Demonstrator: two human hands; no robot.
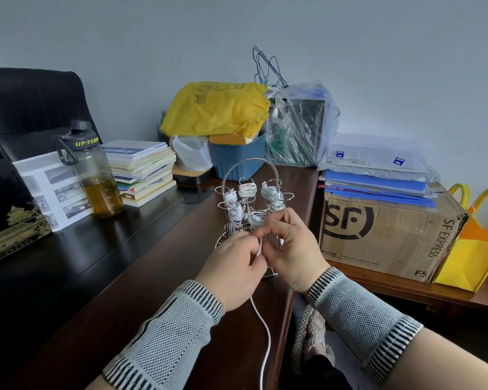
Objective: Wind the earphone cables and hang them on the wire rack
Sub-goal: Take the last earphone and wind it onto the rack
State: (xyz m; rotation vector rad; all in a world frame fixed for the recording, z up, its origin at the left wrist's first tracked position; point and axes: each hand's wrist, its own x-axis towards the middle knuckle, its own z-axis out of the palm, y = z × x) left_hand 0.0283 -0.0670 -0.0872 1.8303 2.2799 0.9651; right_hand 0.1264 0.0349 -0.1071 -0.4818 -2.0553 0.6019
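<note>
White cable (261, 327) runs up over the desk (158, 277) edge into both hands, left hand (235, 273) and right hand (292, 249) pinching it just before the wire rack (248, 175), hung with wound earphones (247, 190).

Left hand (234, 266) and right hand (289, 249) pinch a white earphone cable (261, 327) before the wire rack (248, 192) on the counter (152, 277).

Plain grey-blue wall (378, 52) behind; dark wood desk (164, 266) under the grip, black chair (31, 108) far left, low wood side table (434, 294) right.
</note>
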